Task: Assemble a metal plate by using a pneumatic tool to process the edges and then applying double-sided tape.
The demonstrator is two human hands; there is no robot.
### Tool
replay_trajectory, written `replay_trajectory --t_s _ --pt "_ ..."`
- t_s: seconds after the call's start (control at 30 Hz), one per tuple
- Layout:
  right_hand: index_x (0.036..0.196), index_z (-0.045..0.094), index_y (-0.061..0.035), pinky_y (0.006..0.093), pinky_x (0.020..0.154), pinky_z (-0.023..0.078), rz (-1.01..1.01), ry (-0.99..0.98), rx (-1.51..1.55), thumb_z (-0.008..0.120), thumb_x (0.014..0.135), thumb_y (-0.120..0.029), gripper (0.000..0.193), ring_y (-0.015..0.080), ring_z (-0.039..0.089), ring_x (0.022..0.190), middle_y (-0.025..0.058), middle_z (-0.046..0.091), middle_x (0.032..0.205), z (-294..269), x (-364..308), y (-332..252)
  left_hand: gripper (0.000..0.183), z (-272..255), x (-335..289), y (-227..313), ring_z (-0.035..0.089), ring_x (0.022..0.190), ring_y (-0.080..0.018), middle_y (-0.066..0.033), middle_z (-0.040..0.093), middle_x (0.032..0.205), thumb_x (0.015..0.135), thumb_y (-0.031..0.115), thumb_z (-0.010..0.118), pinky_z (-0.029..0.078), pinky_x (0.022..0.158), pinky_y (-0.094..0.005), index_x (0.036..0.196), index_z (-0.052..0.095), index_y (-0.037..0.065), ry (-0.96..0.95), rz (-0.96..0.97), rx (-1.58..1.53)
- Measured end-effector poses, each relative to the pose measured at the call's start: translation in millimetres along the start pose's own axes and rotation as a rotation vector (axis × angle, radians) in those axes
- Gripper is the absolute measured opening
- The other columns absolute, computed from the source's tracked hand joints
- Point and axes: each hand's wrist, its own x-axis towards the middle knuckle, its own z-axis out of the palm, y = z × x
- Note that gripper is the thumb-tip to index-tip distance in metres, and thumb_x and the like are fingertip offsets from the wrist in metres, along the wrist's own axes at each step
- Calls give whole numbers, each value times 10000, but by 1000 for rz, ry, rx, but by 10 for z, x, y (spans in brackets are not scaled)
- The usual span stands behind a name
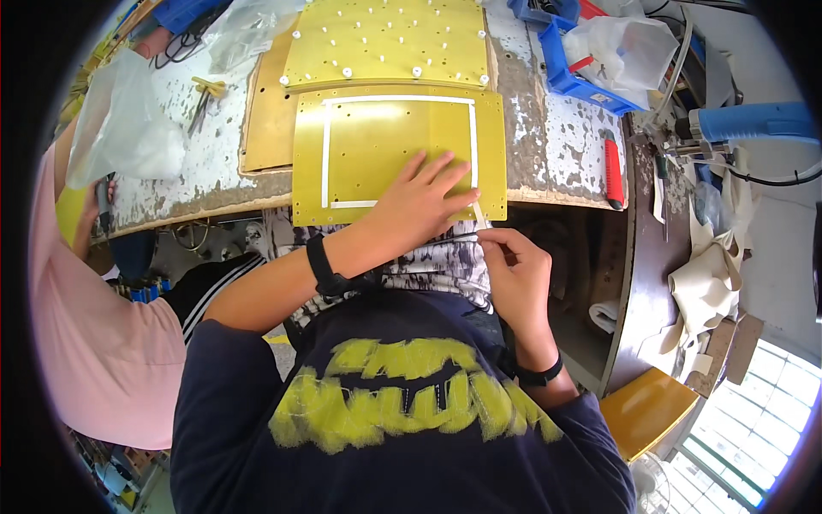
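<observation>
A yellow board (385,146) with small holes lies at the table's front edge, its near part reaching past that edge over my lap. White tape strips (325,154) outline a rectangle on it. My left hand (415,197) rests flat on the board's near right part, fingers spread, thumb beside the right-hand strip. The loose end of a white tape strip (479,214) runs off the near right part of the board. My right hand (518,261) pinches this end between thumb and forefinger, just off the board's near edge.
Behind stands another yellow board (385,43) with white pegs. A red-handled cutter (613,171) lies at the right, near a blue bin (582,90) holding plastic bags. A clear bag (128,120) and yellow-handled tool (208,87) lie left, beside a person in pink (103,343).
</observation>
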Motion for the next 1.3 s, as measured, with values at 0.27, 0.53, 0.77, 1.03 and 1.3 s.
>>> replay_trajectory --t_s 0.27,0.53,0.77,1.03,1.3 --pt "692 550 -61 394 598 470 -577 -108 -736 587 647 15 96 286 563 690 97 517 720 35 -19 -154 526 16 -16 59 407 1312 -347 -117 464 1370 734 198 760 350 1060 -562 1234 602 151 -24 -13 61" --pt "629 489 -94 352 563 438 -782 -279 -991 626 632 -87 137 245 543 663 70 481 676 -44 53 -238 455 84 11 108 432 1284 -341 -134 503 1324 789 191 701 368 1044 -559 1229 607 124 12 -6 170" --pt "947 674 -24 371 579 502 -300 -87 -479 590 787 -21 181 286 643 655 148 643 757 -173 175 -108 487 138 -50 8 412 1296 -337 -126 460 1359 785 216 711 335 1070 -556 1249 588 132 42 -1 51" --pt "972 656 53 238 483 387 326 10 -56 650 891 -174 241 41 483 504 17 554 551 -140 191 321 528 38 -42 5 377 1337 -342 -113 440 1387 725 174 769 311 1079 -569 1227 609 155 1 -20 -50" --pt "773 628 -20 216 435 372 661 -233 360 595 954 -364 389 78 483 445 2 533 551 -166 194 651 510 49 -31 14 383 1325 -345 -112 449 1374 715 168 768 309 1081 -568 1205 626 154 18 -8 -45"
